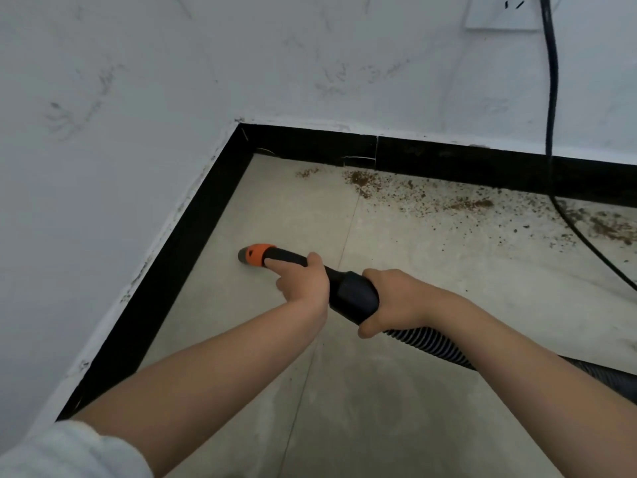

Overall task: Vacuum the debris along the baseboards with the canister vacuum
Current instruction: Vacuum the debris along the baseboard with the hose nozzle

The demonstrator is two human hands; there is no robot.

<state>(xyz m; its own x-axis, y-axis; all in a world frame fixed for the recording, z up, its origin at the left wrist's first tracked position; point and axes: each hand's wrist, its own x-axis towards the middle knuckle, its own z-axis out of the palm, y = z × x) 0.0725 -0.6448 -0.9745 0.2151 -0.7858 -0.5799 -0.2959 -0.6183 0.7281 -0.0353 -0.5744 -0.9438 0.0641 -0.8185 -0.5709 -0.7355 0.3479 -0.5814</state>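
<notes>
Both hands are on the vacuum nozzle (303, 270) here, which points down and left toward the corner of the room. The left hand (303, 281) wraps the black tube right behind the orange collar (260, 254), with its index finger stretched out along the tube toward the tip. The right hand (393, 301) grips the fatter black cuff further back, right where the ribbed hose (434, 346) comes out and runs off to the lower right. The gray tip sits low at the floor (344, 391), close to the black baseboard (179, 250) on the left wall but not quite touching it as far as I can tell. The brown debris (458, 203) is scattered along the far baseboard, up and to the right of both hands and well apart from the nozzle tip. A black power cord (551, 98) hangs down the wall from near an outlet (499, 15) and trails across the floor through the crumbs.
</notes>
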